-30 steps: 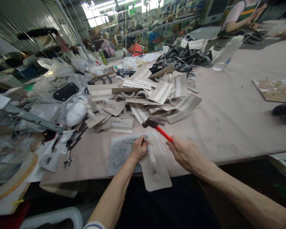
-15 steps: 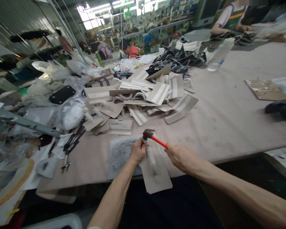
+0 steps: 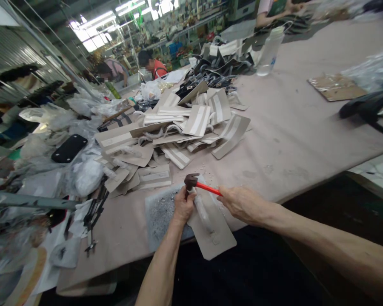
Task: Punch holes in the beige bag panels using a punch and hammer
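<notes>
Forearm slanting inward, the right hand (image 3: 242, 205) has its grip round a red-handled dark hammer (image 3: 207, 188) while the left hand (image 3: 183, 205) pinches the plastic-wrapped handle (image 3: 204, 213) of a flat beige panel (image 3: 222, 239) overhanging the pinkish-grey worktop (image 3: 293, 140), roomy rightward.

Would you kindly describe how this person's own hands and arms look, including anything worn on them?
The left hand and right hand are ungloved. Both forearms are bare as far as the picture shows, with no sleeve, watch or bracelet visible. Any ring would be too small to make out.
</notes>
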A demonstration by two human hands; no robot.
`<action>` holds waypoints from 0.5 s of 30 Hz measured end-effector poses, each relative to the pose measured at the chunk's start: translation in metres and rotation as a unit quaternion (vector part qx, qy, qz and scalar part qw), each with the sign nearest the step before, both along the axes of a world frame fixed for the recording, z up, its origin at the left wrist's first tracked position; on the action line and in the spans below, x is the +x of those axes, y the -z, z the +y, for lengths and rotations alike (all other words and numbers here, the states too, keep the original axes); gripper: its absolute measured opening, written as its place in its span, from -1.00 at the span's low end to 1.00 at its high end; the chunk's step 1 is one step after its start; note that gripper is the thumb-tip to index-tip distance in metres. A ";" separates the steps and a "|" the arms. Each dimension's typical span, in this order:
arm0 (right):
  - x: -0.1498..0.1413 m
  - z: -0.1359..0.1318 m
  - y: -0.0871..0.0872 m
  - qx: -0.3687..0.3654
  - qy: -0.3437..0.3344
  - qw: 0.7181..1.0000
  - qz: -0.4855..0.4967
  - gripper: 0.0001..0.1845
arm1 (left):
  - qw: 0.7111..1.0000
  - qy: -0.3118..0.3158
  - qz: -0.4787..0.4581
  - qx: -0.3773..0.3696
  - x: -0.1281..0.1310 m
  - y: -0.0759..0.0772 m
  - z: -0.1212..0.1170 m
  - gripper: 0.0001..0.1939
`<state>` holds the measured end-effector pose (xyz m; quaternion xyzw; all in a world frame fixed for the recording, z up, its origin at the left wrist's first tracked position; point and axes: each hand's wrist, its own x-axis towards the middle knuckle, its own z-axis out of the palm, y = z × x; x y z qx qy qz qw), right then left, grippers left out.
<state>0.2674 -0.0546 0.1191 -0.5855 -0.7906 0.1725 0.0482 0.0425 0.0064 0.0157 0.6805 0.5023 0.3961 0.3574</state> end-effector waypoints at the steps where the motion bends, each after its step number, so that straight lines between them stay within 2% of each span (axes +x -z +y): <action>1: 0.004 0.000 0.005 -0.006 0.013 1.000 0.004 -0.73 | 1.000 0.001 -0.001 -0.004 0.000 -0.001 0.000 -0.86; 4: 0.021 0.000 0.020 -0.039 0.083 0.996 0.010 -0.71 | 1.000 0.009 -0.013 -0.012 0.001 -0.005 0.000 -0.83; 8: 0.042 -0.001 0.049 -0.088 0.148 0.985 -0.015 -0.68 | 0.999 0.004 -0.023 -0.025 0.002 -0.008 -0.001 -0.81; 10: 0.044 -0.003 0.061 -0.065 0.162 0.984 -0.029 -0.70 | 0.999 -0.001 -0.029 -0.033 0.002 -0.007 -0.001 -0.80; 12: 0.034 -0.004 0.067 0.017 0.150 0.988 -0.016 -0.66 | 0.998 -0.011 -0.043 -0.043 0.002 -0.005 -0.001 -0.80; 13: 0.026 -0.005 0.069 0.069 0.122 0.990 0.007 -0.59 | 0.997 -0.017 -0.053 -0.051 0.003 -0.004 0.000 -0.79; 15: 0.001 -0.007 0.070 0.149 0.005 0.987 0.068 -0.48 | 0.993 -0.037 -0.086 -0.068 0.005 -0.002 0.001 -0.75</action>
